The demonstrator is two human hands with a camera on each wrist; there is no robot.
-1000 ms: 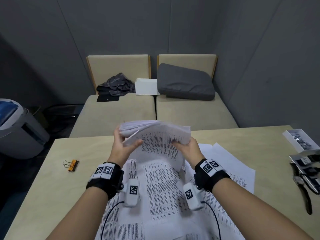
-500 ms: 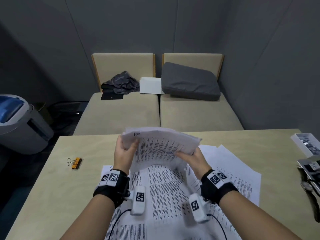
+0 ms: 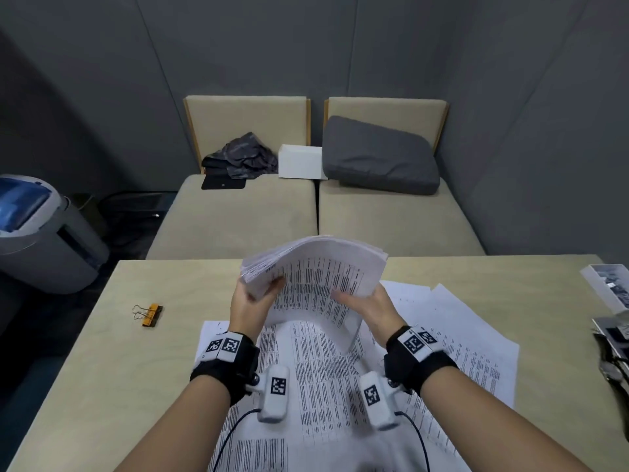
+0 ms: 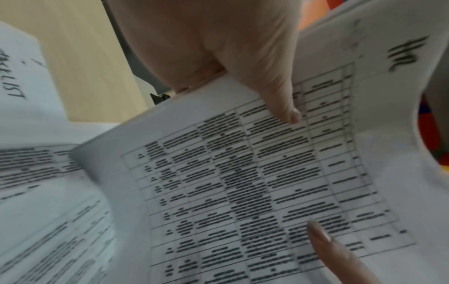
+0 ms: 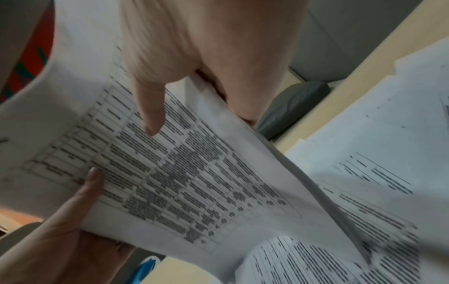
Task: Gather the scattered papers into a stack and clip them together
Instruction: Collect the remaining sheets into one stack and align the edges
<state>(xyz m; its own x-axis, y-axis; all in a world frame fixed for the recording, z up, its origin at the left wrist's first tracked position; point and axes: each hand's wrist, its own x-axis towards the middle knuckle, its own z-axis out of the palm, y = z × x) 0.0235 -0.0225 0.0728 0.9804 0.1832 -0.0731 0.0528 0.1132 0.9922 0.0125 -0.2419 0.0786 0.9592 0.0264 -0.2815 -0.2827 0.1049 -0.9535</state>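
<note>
Squaring is judged under way: the paper stack [image 3: 316,270] is gripped by left hand [image 3: 250,306] and right hand [image 3: 369,308]; loose sheets [image 3: 469,338] and the binder clip [image 3: 148,314] remain to be collected.

Printed text on stack [image 3: 316,267] blurred, unreadable; fingers behind hidden

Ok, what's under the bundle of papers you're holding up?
Under the bundle, gripped by the left hand and right hand, more printed sheets lie overlapping on the table. Whatever lies beneath those sheets is covered and cannot be seen.
</note>
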